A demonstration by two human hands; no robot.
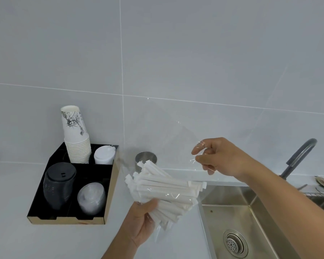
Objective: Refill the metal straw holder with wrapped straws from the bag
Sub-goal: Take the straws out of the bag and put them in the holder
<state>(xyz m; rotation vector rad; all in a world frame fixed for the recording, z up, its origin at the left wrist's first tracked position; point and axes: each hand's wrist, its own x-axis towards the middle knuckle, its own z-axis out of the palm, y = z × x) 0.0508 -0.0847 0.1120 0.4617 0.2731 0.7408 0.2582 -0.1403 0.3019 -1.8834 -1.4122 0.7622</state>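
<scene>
Wrapped straws, each in white paper, lie as a loose bundle inside a clear plastic bag that the person holds up above the white counter, just in front of the metal straw holder. The holder stands upright at the back of the counter, between the black cardboard organizer with its paper cups and lids, and the steel sink; its mouth looks open, and I cannot tell if any straws are inside. I judge the bundle to be very light and each straw stiff enough along its length but easy to bend or crush, while the paper sleeves slide on each other and on the smooth film. The bag itself is thin, soft and slippery, so it gives no support. The best place to hold seems to be around the middle of the bundle, where the straws stay together. The left hand is closed from below around the lower part of the bundle, gripping it through the film, with the straw ends fanning up toward the holder. The right hand pinches the upper edge of the bag between thumb and fingertips, the other fingers curled, and keeps the film pulled up and open.
</scene>
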